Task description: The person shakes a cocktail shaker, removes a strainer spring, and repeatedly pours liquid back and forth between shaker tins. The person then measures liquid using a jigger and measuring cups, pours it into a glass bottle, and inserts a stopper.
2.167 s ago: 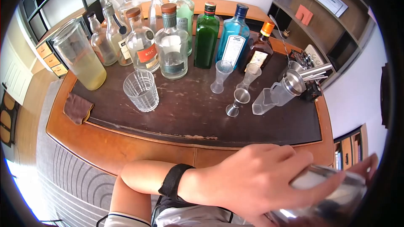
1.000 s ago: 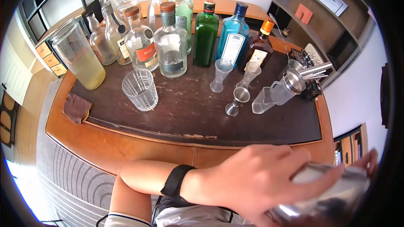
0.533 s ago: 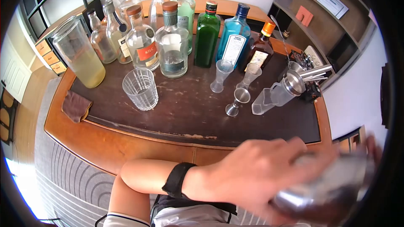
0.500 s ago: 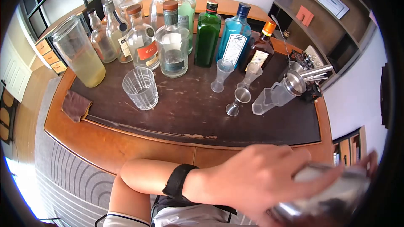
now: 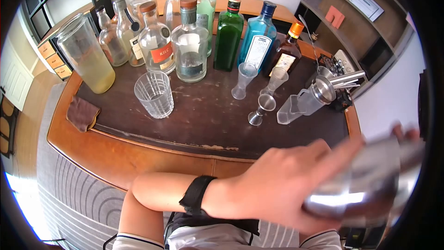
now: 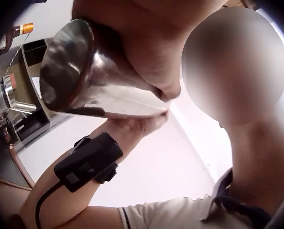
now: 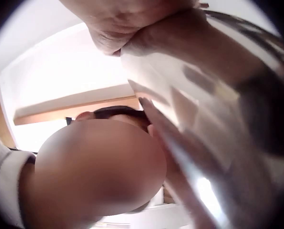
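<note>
At the lower right of the head view, my left hand (image 5: 284, 185) grips a shiny metal shaker (image 5: 370, 183), which is tilted and blurred. Fingertips of my right hand (image 5: 407, 134) show past its far side, the rest being hidden. In the left wrist view, my left hand (image 6: 146, 43) wraps the metal shaker (image 6: 65, 67), with my right hand (image 6: 137, 126) against its other end. The right wrist view has my right hand (image 7: 146, 24) on the large reflective metal surface (image 7: 213, 114).
A cut glass (image 5: 155, 95), metal jigger (image 5: 261, 109), plastic measuring cups (image 5: 243, 81) and a strainer (image 5: 323, 90) stand on the dark tabletop (image 5: 203, 129). Several bottles (image 5: 189, 46) line the back, beside a pitcher (image 5: 88, 55). A brown cloth (image 5: 82, 114) lies at the left edge.
Both hands and the shaker stand higher and further right than half a second ago. Across the earlier frames they shift up and down, with the grip kept. The items on the table have not been moved.
</note>
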A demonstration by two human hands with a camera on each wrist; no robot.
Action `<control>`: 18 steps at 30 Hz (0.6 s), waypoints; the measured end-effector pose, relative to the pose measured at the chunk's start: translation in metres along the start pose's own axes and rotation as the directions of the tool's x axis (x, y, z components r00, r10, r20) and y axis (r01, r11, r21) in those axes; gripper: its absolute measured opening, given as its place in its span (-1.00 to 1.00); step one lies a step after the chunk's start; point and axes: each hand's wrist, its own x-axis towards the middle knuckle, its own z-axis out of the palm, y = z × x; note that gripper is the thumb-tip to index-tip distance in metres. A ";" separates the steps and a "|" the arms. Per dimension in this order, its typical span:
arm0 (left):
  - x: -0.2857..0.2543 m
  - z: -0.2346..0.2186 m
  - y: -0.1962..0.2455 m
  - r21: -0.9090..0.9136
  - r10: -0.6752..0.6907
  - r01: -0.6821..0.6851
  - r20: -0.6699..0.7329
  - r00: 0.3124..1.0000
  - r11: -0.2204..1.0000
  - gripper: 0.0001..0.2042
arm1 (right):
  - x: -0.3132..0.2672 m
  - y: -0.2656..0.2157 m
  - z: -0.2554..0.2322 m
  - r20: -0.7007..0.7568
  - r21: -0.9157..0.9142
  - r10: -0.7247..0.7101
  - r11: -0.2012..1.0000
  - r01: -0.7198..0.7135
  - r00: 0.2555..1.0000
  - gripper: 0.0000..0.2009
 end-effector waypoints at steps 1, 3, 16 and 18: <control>-0.001 -0.004 0.005 0.059 0.049 -0.051 0.030 0.998 0.997 0.00 | 0.000 0.002 0.000 -0.001 0.005 -0.003 1.000 0.003 1.000 -0.76; 0.002 -0.010 0.005 0.071 0.171 -0.177 0.085 0.982 0.982 -0.01 | 0.000 0.005 -0.001 -0.008 0.013 0.000 1.000 0.000 1.000 -0.76; 0.003 -0.007 -0.001 -0.079 -0.042 0.050 0.101 0.994 0.996 0.02 | -0.001 0.001 0.000 -0.031 0.027 -0.029 0.999 0.030 0.999 -0.75; 0.000 -0.010 0.005 0.037 0.181 -0.186 0.116 0.977 0.982 0.03 | 0.000 0.004 0.000 -0.029 0.034 -0.029 0.999 0.030 0.999 -0.75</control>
